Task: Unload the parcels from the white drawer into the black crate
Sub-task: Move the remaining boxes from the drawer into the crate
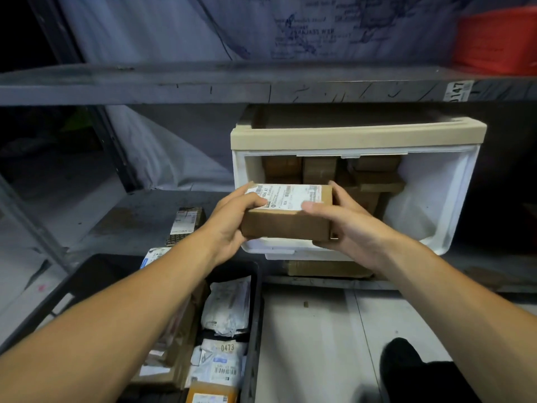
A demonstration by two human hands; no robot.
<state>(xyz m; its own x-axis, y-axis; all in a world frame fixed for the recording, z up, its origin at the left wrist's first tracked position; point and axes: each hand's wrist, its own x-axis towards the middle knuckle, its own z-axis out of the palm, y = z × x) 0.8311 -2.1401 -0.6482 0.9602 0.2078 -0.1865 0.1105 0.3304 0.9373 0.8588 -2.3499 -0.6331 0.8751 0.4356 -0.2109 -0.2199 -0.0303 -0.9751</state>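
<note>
A brown cardboard parcel [287, 221] with a white shipping label on top is held in front of the pulled-out white drawer [438, 199]. My left hand [232, 225] grips its left end and my right hand [345, 225] grips its right end, thumbs on top. Several more brown parcels [374, 175] stand inside the drawer behind it. The black crate [255, 315] sits on the floor at the lower left, partly hidden by my left forearm, and holds several bagged and boxed parcels [226, 312].
The drawer unit has a beige top [357, 135] and sits on a grey metal shelf; another shelf board [203, 85] runs just above it. A labelled parcel [184, 225] lies on the shelf left of the drawer. A red bin [497, 42] stands top right. My dark shoe [406, 362] is at the lower right.
</note>
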